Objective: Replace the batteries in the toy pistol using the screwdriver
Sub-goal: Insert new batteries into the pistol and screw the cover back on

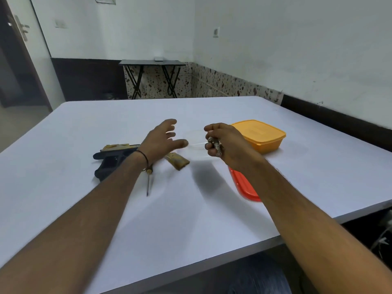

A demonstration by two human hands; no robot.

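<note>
— Well, where is the pistol?

— Flat on the white table, left of centre. Black body, a worn gold strip along the top, dark hollows showing in its side. The left forearm crosses it and hides its front end.

— And the hands?

— The left hand is above the table just past the pistol, fingers spread, holding nothing. The right hand curls round the batteries, small cylinders with metal ends. How many, I cannot tell.

— The screwdriver?

— On the table beside the pistol, its thin shaft pointing towards us. The left wrist covers most of the handle, and only a pale stub shows.

— Anything else by the pistol?

— A gold-brown cover lies just right of the left wrist, one end tucked under the hand.

— What is hard to make out?

— A clear dish between the two hands, so faint that only its rim reads. Beyond the right hand stands a closed yellow tub. A red lid lies nearer us, partly hidden by the right forearm.
</note>
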